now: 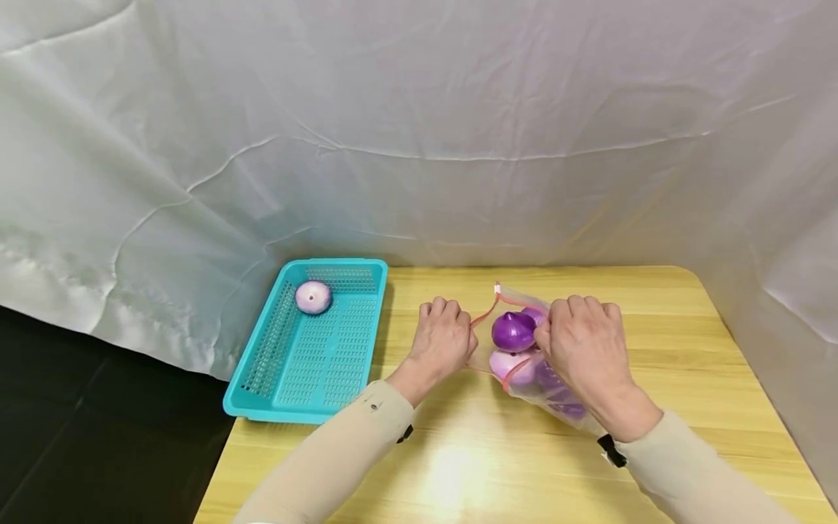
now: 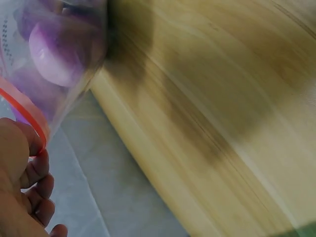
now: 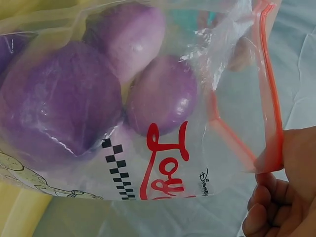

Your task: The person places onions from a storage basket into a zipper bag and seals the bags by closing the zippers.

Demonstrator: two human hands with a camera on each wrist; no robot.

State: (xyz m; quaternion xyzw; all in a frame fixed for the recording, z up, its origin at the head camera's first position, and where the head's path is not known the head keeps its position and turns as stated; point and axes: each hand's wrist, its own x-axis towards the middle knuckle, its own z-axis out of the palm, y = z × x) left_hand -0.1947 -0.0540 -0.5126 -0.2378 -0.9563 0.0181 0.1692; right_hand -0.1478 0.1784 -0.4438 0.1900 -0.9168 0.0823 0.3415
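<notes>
A clear zip bag (image 1: 483,358) with a red zip strip is held up over the table, its mouth pulled apart. My left hand (image 1: 440,338) pinches the mouth's left edge between thumb and fingers; the left wrist view shows the orange-red strip at its fingertips. The opposite edge is gripped by my right hand (image 1: 589,353), pinching the strip's corner in the right wrist view. Inside are several purple onions, including a glossy dark one (image 1: 513,332) with a pointed tip and a paler one (image 1: 507,364) below it. Red lettering and a black checker print (image 3: 118,168) mark the bag.
Left of the hands, a turquoise perforated basket (image 1: 308,417) stands on the wooden table (image 1: 661,313). One pale purple onion (image 1: 313,298) lies in its far left corner. Grey-white cloth (image 1: 419,196) hangs behind the table, and the table's left edge drops to a dark floor.
</notes>
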